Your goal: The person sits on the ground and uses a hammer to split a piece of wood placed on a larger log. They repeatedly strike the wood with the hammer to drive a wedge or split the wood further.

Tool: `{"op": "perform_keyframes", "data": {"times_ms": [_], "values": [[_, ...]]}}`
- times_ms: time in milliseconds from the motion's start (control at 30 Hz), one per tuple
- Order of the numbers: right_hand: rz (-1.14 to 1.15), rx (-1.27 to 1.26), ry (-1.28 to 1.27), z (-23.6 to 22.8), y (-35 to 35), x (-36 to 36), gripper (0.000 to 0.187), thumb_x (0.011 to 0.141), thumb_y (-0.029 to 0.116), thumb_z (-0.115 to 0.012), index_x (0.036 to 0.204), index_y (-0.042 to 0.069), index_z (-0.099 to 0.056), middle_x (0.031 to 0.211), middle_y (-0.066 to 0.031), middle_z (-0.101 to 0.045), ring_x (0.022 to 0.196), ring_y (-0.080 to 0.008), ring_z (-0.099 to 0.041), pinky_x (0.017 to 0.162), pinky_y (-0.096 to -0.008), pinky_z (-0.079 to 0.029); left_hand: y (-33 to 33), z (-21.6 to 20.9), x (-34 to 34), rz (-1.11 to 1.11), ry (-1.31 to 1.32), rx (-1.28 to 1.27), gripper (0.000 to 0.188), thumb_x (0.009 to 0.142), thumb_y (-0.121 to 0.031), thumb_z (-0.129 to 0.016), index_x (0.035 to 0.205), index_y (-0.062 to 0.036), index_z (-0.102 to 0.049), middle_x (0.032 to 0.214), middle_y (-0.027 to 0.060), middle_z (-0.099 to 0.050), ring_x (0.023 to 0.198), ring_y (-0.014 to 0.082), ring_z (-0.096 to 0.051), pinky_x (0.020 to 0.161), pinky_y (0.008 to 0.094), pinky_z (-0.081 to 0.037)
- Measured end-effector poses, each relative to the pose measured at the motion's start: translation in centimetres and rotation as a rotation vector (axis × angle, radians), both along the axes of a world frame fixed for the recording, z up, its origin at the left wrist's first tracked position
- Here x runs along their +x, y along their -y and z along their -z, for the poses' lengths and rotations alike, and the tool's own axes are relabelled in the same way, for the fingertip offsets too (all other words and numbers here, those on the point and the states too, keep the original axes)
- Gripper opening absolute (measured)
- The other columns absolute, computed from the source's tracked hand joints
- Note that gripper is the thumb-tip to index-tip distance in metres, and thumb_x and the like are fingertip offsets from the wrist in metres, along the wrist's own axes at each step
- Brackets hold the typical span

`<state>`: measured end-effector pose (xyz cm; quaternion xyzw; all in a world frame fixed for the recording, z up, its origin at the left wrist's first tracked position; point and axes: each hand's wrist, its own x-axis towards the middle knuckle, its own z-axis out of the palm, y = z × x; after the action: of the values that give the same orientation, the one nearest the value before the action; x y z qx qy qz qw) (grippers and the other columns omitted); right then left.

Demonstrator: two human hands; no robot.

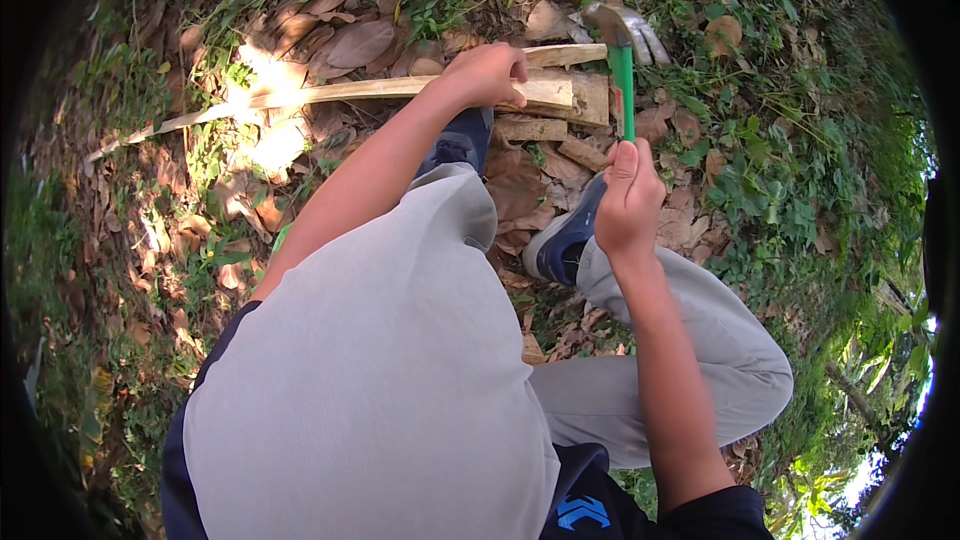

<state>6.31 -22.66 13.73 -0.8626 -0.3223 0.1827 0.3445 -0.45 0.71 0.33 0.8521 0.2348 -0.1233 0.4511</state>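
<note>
- Left: long wooden strip (350, 91), pale, thin end out over the leaf litter (270, 185); long axis runs left to right across the person's front, slightly bowed in this wide view.
- Left hand (488, 76) laid over the strip near its broad right end; fingers bent and apparently clamped on it, underside hidden.
- Second wooden piece (568, 55) pokes out rightward past the left fingers, on the far side of the long strip and nearly in line with it.
- Wooden block (592, 100) shows beyond the strip's broad end, seemingly beneath it. Small offcuts (532, 129) on the near side.
- Hammer (622, 90), green handle, metal head at the far end, just right of the wood ends. Handle roughly square to the strip's axis; whether it touches the wood, cannot tell.
- Right hand (630, 190) nearer the body, below and right of the wood ends; fingers closed round the hammer's handle. Left hand is the nearer to the strip.
</note>
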Motion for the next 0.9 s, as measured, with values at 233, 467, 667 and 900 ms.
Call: {"op": "perform_keyframes", "data": {"times_ms": [233, 467, 667, 900], "values": [[0.058, -0.305, -0.095, -1.4, -0.6, 0.0, 0.048, 0.112, 0.037, -0.041, 0.095, -0.003, -0.061, 0.070, -0.0230, -0.062, 0.065, -0.0400, -0.062, 0.064, -0.0480, -0.046, 0.2, 0.4, -0.6, 0.012, 0.043, 0.031, 0.036, 0.074, -0.029, -0.089, 0.099, -0.0098, -0.073, 0.109, 0.0105, -0.072, 0.108, 0.0313, -0.068, 0.091, 0.0423, -0.053], [0.022, 0.075, 0.032, -3.7, -2.9, 0.2, 0.034, 0.112, 0.027, -0.042, 0.094, 0.001, -0.056, 0.061, -0.0169, -0.055, 0.050, -0.0354, -0.052, 0.052, -0.0440, -0.040, -0.2, -0.2, -0.3, 0.031, -0.014, 0.017, 0.035, 0.074, -0.030, -0.089, 0.096, -0.0093, -0.072, 0.110, 0.0116, -0.071, 0.106, 0.0316, -0.068, 0.090, 0.0426, -0.053], [0.013, -0.560, -0.058, 1.6, 1.3, -0.2, 0.047, 0.111, 0.039, -0.039, 0.102, 0.000, -0.063, 0.081, -0.0270, -0.069, 0.081, -0.0512, -0.067, 0.067, -0.0565, -0.049, 0.2, 0.4, 0.0, -0.018, 0.060, 0.050, 0.046, 0.073, -0.031, -0.090, 0.108, -0.0097, -0.069, 0.114, 0.0083, -0.071, 0.111, 0.0301, -0.067, 0.094, 0.0423, -0.053], [-0.011, -0.132, -0.028, -5.8, -3.5, -0.2, 0.039, 0.111, 0.032, -0.044, 0.098, 0.000, -0.062, 0.071, -0.0223, -0.063, 0.064, -0.0441, -0.063, 0.057, -0.0496, -0.043, 0.0, 1.5, -0.5, 0.002, 0.043, 0.085, 0.055, 0.073, -0.033, -0.091, 0.119, -0.0122, -0.070, 0.119, 0.0086, -0.071, 0.119, 0.0286, -0.065, 0.099, 0.0420, -0.052]]}}
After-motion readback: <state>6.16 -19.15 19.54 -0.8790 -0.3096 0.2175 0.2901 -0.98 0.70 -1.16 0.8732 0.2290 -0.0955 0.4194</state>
